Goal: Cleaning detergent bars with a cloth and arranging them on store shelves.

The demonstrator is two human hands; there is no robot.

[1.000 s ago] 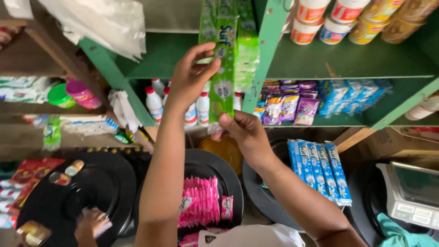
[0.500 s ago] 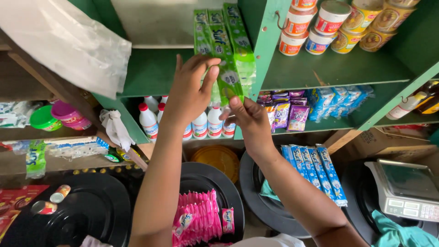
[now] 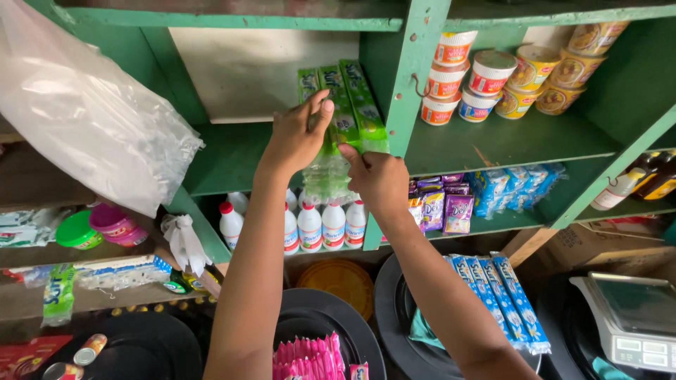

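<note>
Strips of green sachets [image 3: 352,105] hang down the front of a green wooden shelf [image 3: 232,165], next to its upright post [image 3: 405,84]. My left hand [image 3: 296,137] is raised against the strips, fingers pinching one near its middle. My right hand [image 3: 377,179] grips the lower end of the strips, where clear plastic wrapping [image 3: 327,179] shows. Both forearms reach up from the bottom of the view.
White bottles with red caps [image 3: 324,225] stand on the shelf below. Stacked cup noodles [image 3: 493,77] sit right of the post, above purple and blue sachets [image 3: 458,204]. A clear plastic bag [image 3: 91,119] hangs left. Black basins hold pink sachets [image 3: 310,355] and blue packets [image 3: 503,299]; a scale [image 3: 634,320] stands right.
The view has tilted upward and moved closer to the shelf. Both hands have risen along the green strips, the left now pinching higher and the right holding their lower end.
</note>
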